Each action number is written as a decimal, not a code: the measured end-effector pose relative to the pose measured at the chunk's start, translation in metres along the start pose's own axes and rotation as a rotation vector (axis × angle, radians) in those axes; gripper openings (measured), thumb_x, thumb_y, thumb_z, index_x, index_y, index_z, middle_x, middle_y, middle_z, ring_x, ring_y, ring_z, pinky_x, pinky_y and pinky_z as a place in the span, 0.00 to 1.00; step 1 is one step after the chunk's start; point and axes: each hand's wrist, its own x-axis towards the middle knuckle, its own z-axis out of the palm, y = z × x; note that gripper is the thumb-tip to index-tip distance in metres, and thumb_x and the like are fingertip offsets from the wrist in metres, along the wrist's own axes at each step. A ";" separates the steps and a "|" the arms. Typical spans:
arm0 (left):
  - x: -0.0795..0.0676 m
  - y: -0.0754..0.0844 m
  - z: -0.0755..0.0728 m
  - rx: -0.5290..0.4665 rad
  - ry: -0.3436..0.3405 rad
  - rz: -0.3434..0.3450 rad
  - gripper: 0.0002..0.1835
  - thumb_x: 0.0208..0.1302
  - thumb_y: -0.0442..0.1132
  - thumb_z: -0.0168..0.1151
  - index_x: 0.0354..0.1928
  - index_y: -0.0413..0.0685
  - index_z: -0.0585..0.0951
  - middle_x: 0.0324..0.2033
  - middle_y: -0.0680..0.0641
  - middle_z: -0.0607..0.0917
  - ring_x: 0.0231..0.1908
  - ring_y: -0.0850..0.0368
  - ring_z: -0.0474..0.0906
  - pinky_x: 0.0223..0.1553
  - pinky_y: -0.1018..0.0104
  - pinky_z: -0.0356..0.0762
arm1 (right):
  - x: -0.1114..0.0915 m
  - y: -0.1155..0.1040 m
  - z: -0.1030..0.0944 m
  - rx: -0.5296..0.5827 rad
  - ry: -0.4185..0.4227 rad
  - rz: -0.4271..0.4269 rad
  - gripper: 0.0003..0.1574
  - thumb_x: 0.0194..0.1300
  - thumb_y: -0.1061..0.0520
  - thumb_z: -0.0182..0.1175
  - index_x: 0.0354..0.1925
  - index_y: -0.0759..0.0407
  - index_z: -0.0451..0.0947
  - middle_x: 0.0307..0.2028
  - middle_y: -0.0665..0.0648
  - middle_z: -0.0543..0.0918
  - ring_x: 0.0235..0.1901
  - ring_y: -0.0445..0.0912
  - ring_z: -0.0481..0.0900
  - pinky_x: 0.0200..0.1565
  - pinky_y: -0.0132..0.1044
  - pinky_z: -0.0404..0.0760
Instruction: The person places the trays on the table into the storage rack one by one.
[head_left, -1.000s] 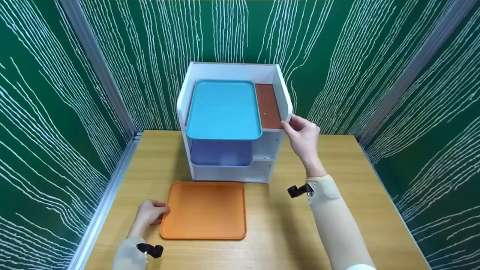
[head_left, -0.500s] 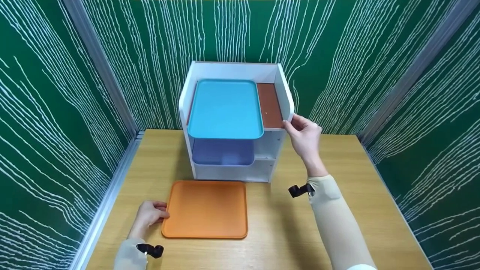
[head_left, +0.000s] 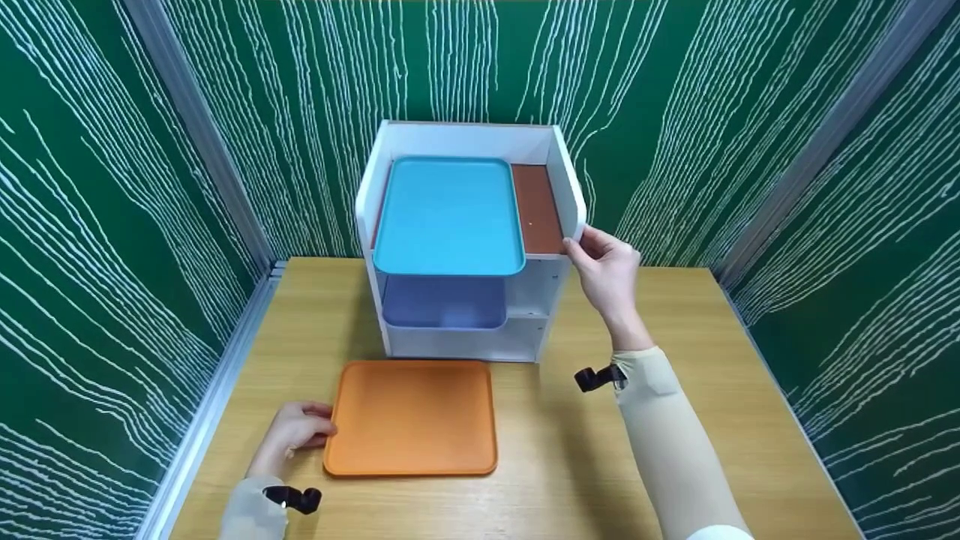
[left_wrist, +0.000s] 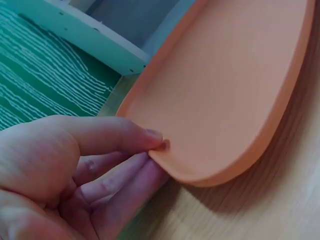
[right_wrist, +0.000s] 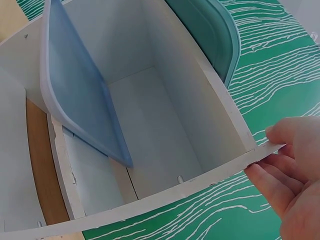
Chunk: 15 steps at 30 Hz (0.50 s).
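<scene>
An orange tray (head_left: 412, 420) lies in front of a white shelf unit (head_left: 472, 345). My left hand (head_left: 295, 429) pinches the tray's left rim, thumb on top and fingers beneath, as the left wrist view shows. On the unit's top board rests a blue tray (head_left: 450, 217), its front edge jutting out. A purple tray (head_left: 446, 304) sits on the shelf below, also sticking out at the front. My right hand (head_left: 609, 270) grips the front edge of the unit's right side panel (right_wrist: 200, 182) between thumb and fingers.
The wooden table (head_left: 637, 450) bears the unit and the orange tray. Green walls with white lines (head_left: 675, 112) stand close behind and on both sides. A brown strip of the top board (head_left: 536, 210) shows right of the blue tray.
Both hands keep their holds on the orange tray and the side panel. The trays and shelf unit stay in place; only the head view shifts slightly.
</scene>
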 end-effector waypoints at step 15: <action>-0.013 -0.014 -0.004 -0.143 -0.107 0.016 0.29 0.52 0.27 0.72 0.57 0.24 0.74 0.36 0.42 0.87 0.33 0.53 0.85 0.35 0.62 0.87 | 0.002 0.010 0.002 -0.003 0.017 -0.018 0.17 0.63 0.66 0.67 0.49 0.73 0.82 0.41 0.69 0.87 0.37 0.53 0.87 0.38 0.26 0.84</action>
